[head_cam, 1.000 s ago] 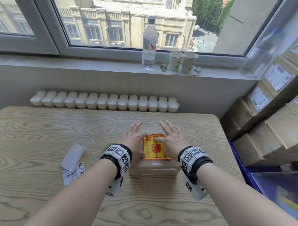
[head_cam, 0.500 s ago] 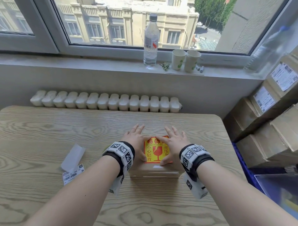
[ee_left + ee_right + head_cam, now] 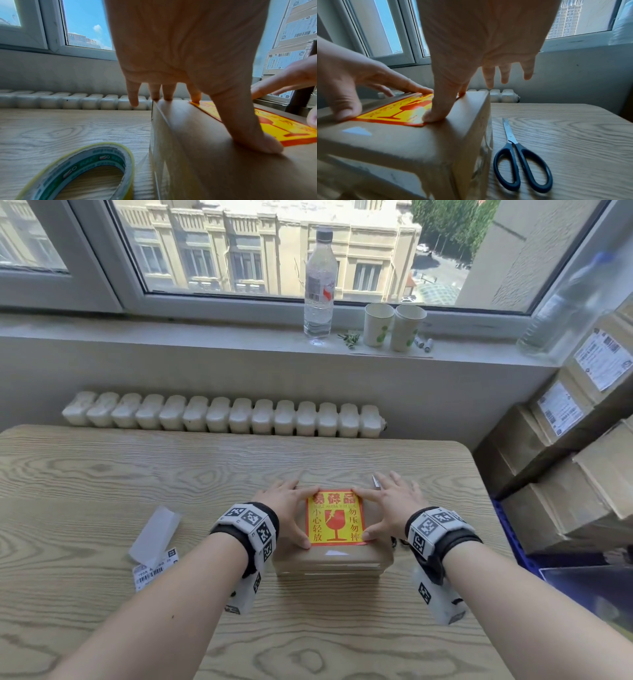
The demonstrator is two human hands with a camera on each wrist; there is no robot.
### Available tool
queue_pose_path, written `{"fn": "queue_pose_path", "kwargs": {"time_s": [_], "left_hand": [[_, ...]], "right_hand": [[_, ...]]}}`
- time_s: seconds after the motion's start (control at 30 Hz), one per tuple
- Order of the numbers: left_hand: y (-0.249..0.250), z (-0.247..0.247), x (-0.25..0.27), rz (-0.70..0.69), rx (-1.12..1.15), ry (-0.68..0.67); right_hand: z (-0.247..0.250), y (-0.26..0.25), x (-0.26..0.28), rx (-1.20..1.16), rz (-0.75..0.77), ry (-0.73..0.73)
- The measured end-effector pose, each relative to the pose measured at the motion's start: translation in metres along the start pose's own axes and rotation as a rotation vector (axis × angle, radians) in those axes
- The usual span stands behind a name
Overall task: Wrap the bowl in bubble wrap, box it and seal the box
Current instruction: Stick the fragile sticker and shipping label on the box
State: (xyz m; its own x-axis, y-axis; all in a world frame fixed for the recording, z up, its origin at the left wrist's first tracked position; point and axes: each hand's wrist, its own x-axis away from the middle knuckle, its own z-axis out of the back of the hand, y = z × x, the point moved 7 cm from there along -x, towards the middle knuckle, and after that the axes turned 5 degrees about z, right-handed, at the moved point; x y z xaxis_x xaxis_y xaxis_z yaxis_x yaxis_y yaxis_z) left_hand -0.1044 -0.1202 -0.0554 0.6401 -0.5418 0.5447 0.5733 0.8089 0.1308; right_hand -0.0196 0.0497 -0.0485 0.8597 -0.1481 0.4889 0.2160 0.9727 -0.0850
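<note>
Far left on the desk (image 3: 102, 474): a loose strip of white backing paper (image 3: 154, 532) lying partly over a barcode label (image 3: 154, 571). A roll of tape (image 3: 82, 171) lies flat just left of the box, seen from my left wrist. My left hand (image 3: 286, 510) lies flat on the box top, fingers straight, index tip and thumb pressing the left edge of the sticker, nothing gripped. The box (image 3: 334, 559) sits closed mid-desk, clear tape shining along its sides; the bowl can't be seen. The yellow and red fragile sticker (image 3: 334, 517) lies flat on top between both hands. My right hand (image 3: 388, 508) is also spread flat, index and thumb pressing the sticker's right edge, other fingers out past the box edge, holding nothing. Scissors (image 3: 518, 155) with dark handles lie closed on the desk just right of the box. Stacked cardboard boxes (image 3: 565, 457) stand far right. On the windowsill: a water bottle (image 3: 318, 285) and two paper cups (image 3: 394, 326).
</note>
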Motion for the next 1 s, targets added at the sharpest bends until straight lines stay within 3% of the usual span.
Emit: {"fn": "queue_pose_path", "kwargs": {"time_s": [0.33, 0.63, 1.0], "left_hand": [[-0.002, -0.002, -0.010, 0.058, 0.117, 0.011], [-0.009, 0.001, -0.034, 0.152, 0.254, 0.032], [-0.012, 0.003, -0.062, 0.192, 0.193, -0.014]], "right_hand": [[0.002, -0.004, -0.008, -0.172, -0.017, 0.007], [0.014, 0.005, -0.037, -0.206, -0.130, 0.089], [0.018, 0.011, -0.053, -0.174, -0.127, -0.013]]}}
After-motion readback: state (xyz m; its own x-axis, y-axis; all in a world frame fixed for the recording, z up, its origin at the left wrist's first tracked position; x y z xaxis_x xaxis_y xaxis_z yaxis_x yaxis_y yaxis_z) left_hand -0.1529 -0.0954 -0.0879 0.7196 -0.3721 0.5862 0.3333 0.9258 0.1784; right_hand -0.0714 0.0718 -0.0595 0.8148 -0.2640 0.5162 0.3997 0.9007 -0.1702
